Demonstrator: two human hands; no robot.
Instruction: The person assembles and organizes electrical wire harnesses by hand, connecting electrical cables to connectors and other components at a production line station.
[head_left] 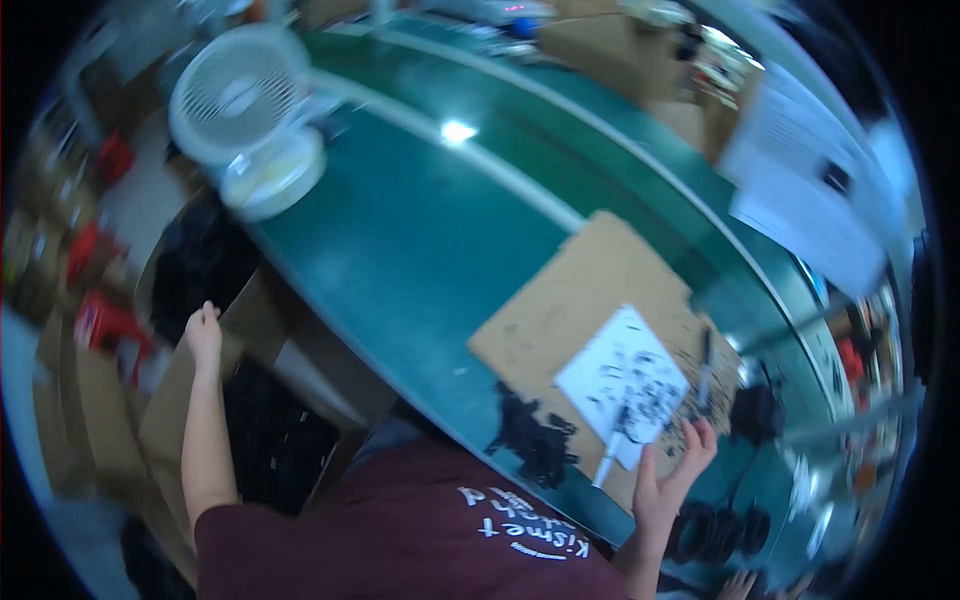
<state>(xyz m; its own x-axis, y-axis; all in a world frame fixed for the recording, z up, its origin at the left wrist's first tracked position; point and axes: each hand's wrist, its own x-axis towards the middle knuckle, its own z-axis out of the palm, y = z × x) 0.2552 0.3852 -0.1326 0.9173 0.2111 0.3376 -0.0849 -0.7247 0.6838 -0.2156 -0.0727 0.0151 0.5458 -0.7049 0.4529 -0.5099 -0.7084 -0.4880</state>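
Observation:
At the left, my left hand (205, 330) is out over the cardboard boxes, its fingers closed; whatever they may hold is too blurred to make out. It is beside a box flap (240, 320) and just below a dark heap (205, 255). My right hand (675, 485) is over the near right edge of a cardboard sheet (540, 290), thumb and fingers apart, with nothing seen between them. Many small black pieces (650, 395) are scattered on a white sheet (590, 380) there. A white-handled tool (608, 458) lies across the sheet's near edge, and a slim pen-like tool (705, 375) lies farther right.
A white fan (245, 105) stands on the green table (400, 220) at the far left. Black parts (535, 440) are piled at the table's near edge; black rings (715, 530) lie at the right. Another person's hands (740, 585) show at the lower right. A box (280, 440) holds black items.

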